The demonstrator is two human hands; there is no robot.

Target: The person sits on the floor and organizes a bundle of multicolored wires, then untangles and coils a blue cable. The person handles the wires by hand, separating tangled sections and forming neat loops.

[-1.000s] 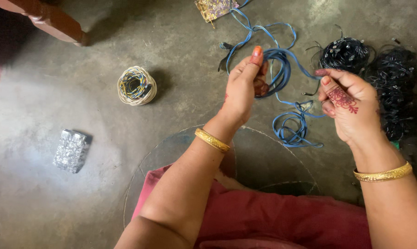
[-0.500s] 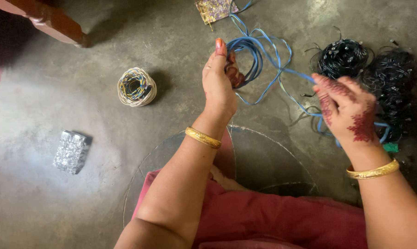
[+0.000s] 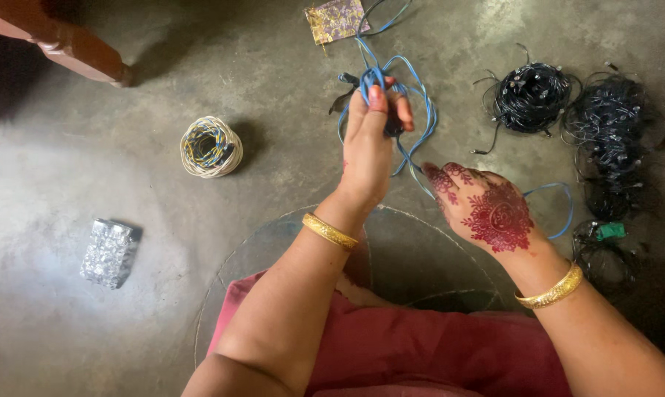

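I count one blue wire (image 3: 413,110), two black wire bundles (image 3: 532,95), one white coil (image 3: 210,147), one foil pack (image 3: 109,252), one pouch (image 3: 335,19).

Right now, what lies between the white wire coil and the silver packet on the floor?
Only bare floor between the coil and packet, seen in the head view.

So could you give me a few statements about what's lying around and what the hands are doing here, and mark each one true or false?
1. The left hand grips a bundle of blue wire. True.
2. The right hand holds the white wire coil. False: that coil lies on the floor to the left, apart from both hands; the right hand is on the blue strand.
3. Black wire bundles lie on the floor to the right. True.
4. The silvery packet sits in the person's lap. False: it lies on the floor at the far left.
5. Both wrists are bare. False: each wears a gold bangle.
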